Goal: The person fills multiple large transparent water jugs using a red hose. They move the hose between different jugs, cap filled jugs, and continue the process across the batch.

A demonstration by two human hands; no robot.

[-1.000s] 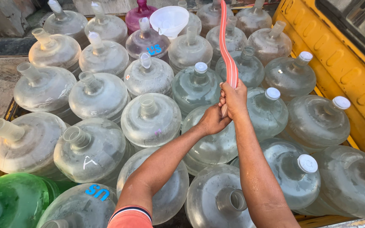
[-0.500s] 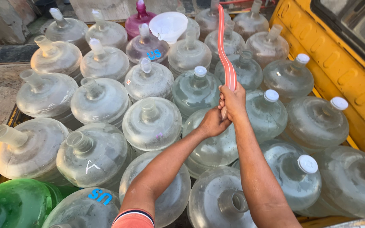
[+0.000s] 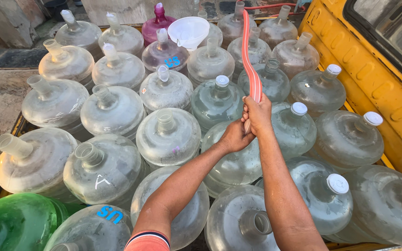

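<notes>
My right hand grips a red-and-white striped hose that rises away over the jugs toward the top of the view. My left hand closes around the hose's lower end just beneath the right hand. Both hands hover above a clear water jug whose neck they hide. Around them stand several large clear jugs, some with white caps, others open-necked.
A white funnel sits in a jug near the back beside a pink jug. A green jug lies at the lower left. A yellow vehicle body runs along the right. Concrete and ground lie to the left.
Both hands have stayed on the hose in almost the same place over the jug. The view has shifted slightly, and the hose's upper part sways a little.
</notes>
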